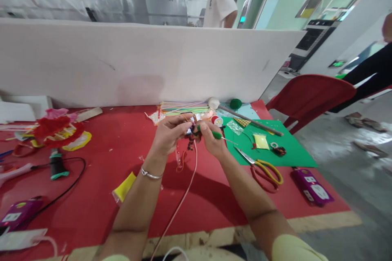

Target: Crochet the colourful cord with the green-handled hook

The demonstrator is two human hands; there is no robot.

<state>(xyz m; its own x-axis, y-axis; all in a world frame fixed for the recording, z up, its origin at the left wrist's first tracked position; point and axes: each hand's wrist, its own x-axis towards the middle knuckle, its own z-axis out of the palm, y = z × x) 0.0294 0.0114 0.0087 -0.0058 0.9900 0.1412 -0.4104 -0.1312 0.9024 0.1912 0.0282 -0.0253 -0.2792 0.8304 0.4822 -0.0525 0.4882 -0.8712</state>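
Observation:
Near the table's middle, my left hand (168, 132) is closed on a small dark object (190, 129) whose details are too small to make out. My right hand (211, 138) meets it from the right, its fingers wrapped round a green handle (217, 134) with a thin metal shaft pointing right. A pinkish cord (192, 175) hangs below the hands and runs down to the table's front edge. A clear strip (178, 155) and a thin orange loop lie just under the fingers. My left wrist wears a silver bangle (151, 175).
Scissors (266, 173) lie right of my arm, by a green mat (294, 151) with small packets. A purple pouch (312, 187) is far right. Red craft pieces (56, 130) and a glue gun (57, 166) sit left. Behind stand a white partition (153, 65) and a person (219, 4).

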